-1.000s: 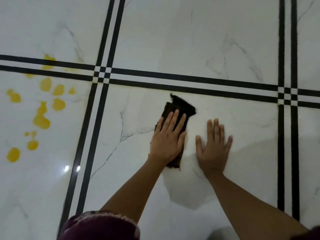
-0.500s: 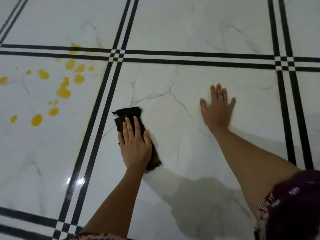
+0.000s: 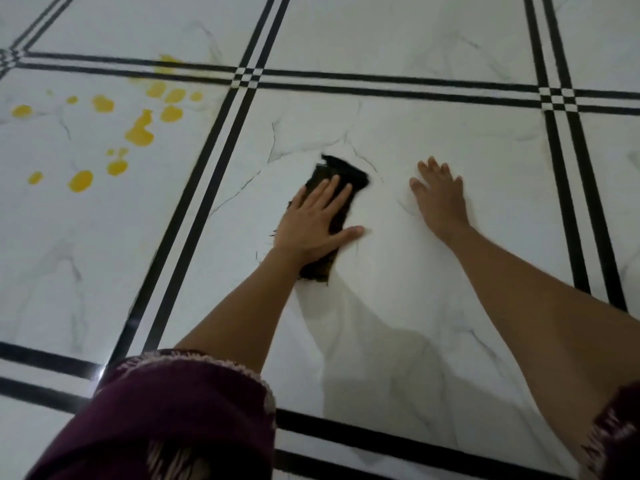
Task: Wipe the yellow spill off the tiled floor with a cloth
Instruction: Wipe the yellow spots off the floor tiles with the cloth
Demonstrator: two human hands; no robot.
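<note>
A dark, frayed cloth [image 3: 346, 173] lies on the middle white marble tile. My left hand [image 3: 311, 223] presses flat on it with fingers spread, covering its middle. My right hand [image 3: 440, 199] rests palm down on the same tile, a short way to the right of the cloth, and holds nothing. The yellow spill [image 3: 138, 135] is a scatter of several blobs and drops on the neighbouring tile at the upper left. It lies beyond the black double grout lines [image 3: 207, 161], well apart from the cloth.
The floor is glossy white marble tile [image 3: 415, 133] divided by black double stripes. A dark red patterned sleeve [image 3: 166, 417] fills the lower left, and another shows at the lower right edge. My arms cast shadows on the tile below the hands.
My left hand slid the cloth left toward the stripes, then back right, close to my right hand. The right hand stayed planted. The view has shifted.
</note>
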